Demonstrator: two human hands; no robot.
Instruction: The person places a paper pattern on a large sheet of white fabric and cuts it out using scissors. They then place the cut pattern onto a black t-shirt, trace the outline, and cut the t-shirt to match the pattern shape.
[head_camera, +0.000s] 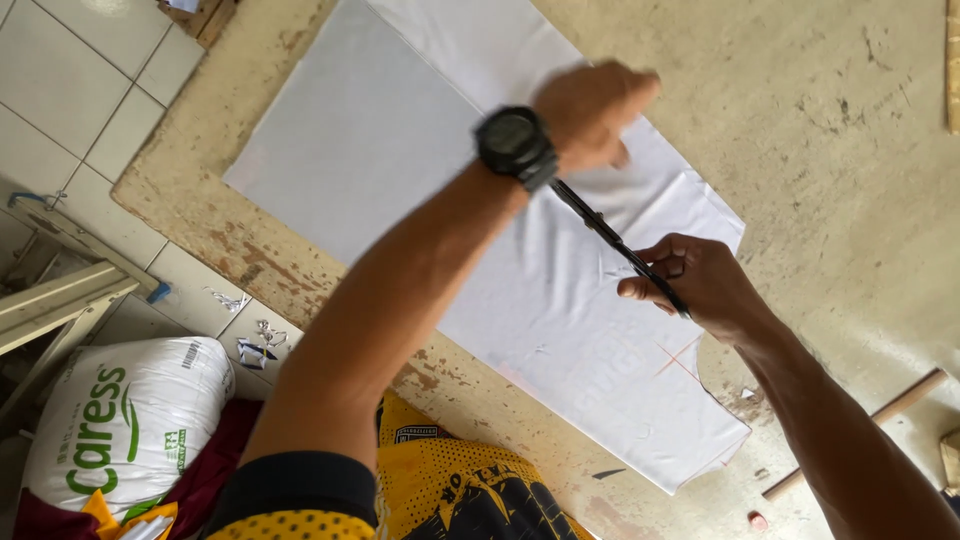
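While the white cloth (420, 190) lies flat mid-desk (800, 120), the left hand (590, 110) is clenched on one end of a thin black rod (615, 240), the right hand (700, 280) pinching the other; a slackened grip might skew it off line.

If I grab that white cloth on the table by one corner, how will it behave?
The white cloth would probably droop and fold: it lies flat and thin, with wrinkles near the left hand. It looks light, and would likely slide on the table.
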